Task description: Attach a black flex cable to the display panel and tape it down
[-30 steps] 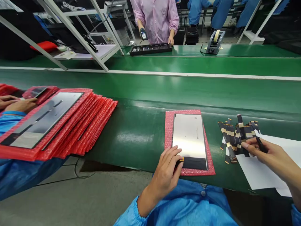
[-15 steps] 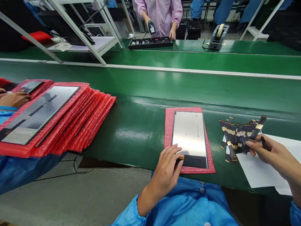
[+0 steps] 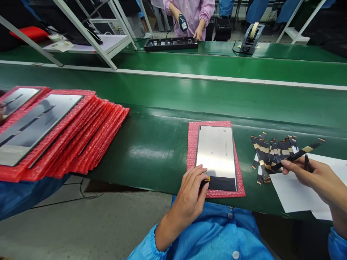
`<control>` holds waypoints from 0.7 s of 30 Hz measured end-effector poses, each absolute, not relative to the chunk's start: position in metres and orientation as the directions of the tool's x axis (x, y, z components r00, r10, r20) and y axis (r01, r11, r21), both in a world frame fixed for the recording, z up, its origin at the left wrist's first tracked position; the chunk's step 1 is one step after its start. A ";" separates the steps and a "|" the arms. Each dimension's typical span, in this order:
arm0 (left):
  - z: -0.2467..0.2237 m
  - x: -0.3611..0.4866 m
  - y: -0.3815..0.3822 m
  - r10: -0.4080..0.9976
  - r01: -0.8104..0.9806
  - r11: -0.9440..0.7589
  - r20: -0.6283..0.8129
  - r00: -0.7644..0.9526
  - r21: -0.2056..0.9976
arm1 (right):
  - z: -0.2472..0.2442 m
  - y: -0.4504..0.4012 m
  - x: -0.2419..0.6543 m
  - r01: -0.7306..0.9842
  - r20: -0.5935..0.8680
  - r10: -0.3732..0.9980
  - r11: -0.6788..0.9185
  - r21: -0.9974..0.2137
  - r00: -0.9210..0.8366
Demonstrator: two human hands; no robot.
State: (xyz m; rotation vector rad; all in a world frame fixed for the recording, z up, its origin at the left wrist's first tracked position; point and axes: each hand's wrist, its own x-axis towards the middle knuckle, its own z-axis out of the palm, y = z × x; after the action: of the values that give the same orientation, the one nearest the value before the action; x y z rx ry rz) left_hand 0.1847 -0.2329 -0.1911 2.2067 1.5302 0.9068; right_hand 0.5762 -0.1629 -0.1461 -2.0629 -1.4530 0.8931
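Observation:
A silver-backed display panel (image 3: 215, 151) with a black lower band lies on a red bubble-wrap bag (image 3: 192, 144) in front of me. My left hand (image 3: 189, 189) is at its lower left edge, thumb and forefinger pinched on a small black flex tail with a gold end (image 3: 207, 179). Over at the right, my right hand (image 3: 316, 177) grips a black flex cable (image 3: 311, 147) with gold patches, lifted at a slant above a pile of similar cables (image 3: 262, 153). A black pen-like tool (image 3: 307, 163) also sticks up from that hand's fingers.
White paper sheets (image 3: 287, 196) lie under my right hand. Leftward stands a fanned stack of red bubble-wrap bags (image 3: 100, 133) with panels on top. Across the green bench, a person in pink (image 3: 189, 18) holds a scanner (image 3: 183, 23) near a black tray (image 3: 170, 44); a tape dispenser (image 3: 251, 41) stands nearby.
My right hand has raised one flex cable off the pile, its far end now pointing up and right. My left hand keeps its pinch. The neighbour's hand at far left has mostly left view.

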 end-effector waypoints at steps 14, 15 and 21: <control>-0.195 0.149 -0.231 0.836 0.799 -0.523 0.362 0.413 0.296 | -0.133 -0.142 0.478 0.545 -0.246 0.946 -0.095 -0.833 -0.211; -0.195 0.150 -0.231 0.836 0.801 -0.524 0.358 0.417 0.289 | -0.133 -0.141 0.467 0.540 -0.232 0.936 -0.056 -0.840 -0.264; -0.196 0.153 -0.231 0.842 0.797 -0.508 0.382 0.380 0.326 | -0.134 -0.134 0.408 0.536 -0.234 0.842 0.075 -0.841 -0.485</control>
State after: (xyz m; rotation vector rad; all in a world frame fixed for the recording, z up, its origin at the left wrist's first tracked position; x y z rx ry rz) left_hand 0.1529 -0.2312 -0.1964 2.5355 1.5108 0.7835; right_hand 0.4078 -0.1337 -0.1341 -1.3765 -2.0454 1.3719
